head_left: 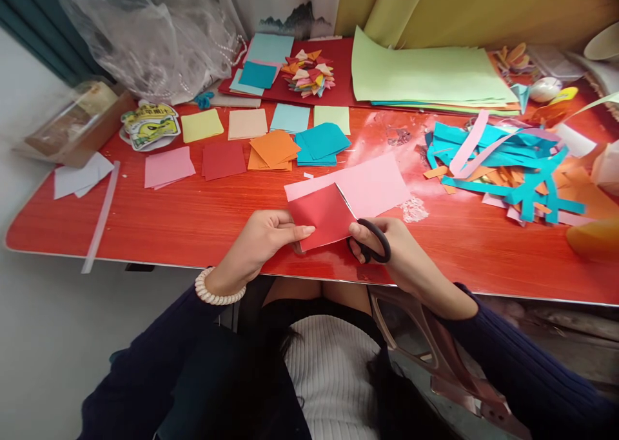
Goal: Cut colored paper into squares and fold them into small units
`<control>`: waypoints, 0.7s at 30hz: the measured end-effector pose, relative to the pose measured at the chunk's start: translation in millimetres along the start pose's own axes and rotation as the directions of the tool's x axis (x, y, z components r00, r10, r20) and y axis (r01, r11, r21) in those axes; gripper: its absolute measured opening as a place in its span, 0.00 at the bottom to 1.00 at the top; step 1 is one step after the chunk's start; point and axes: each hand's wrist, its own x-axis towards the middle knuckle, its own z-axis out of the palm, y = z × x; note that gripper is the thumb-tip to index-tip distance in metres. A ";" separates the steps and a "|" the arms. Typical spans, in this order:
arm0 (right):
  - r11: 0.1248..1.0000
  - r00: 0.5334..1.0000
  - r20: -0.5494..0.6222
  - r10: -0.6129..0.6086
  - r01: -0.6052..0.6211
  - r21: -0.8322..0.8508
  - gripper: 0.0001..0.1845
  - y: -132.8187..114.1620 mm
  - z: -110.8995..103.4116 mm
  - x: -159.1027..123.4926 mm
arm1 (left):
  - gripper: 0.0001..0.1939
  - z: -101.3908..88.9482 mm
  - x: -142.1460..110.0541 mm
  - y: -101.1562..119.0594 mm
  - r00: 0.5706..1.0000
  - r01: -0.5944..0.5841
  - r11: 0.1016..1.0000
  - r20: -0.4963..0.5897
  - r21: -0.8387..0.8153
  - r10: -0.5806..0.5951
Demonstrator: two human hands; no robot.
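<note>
Currently, left hand [267, 237] pinches red paper [323, 214] at left side; right hand [394, 243], right of paper, grips scissors [367, 223], blades slanting forward-left along paper's right edge.

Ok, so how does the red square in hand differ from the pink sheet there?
Colour: the red square is deeper, the pink sheet pale.
Size: the pink sheet is longer, running out to the right past the red square.
Position: the red square lies on top, uncovered except by fingers; the pink sheet is partly hidden beneath it.
Both look like flat paper, and the scissors are at both.
</note>
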 end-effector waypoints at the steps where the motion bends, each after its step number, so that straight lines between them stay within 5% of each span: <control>1: 1.000 1.000 0.005 0.002 -0.002 -0.005 0.24 -0.5 -0.4 0.0 | 0.09 0.4 -0.5 0.0 1.000 0.006 1.000 0.006 0.000 -0.006; 21: 0.998 0.999 -0.029 0.032 -0.030 0.049 0.24 -1.2 2.6 2.3 | 0.12 6.7 -4.9 -4.1 1.000 0.025 0.999 0.006 0.022 -0.025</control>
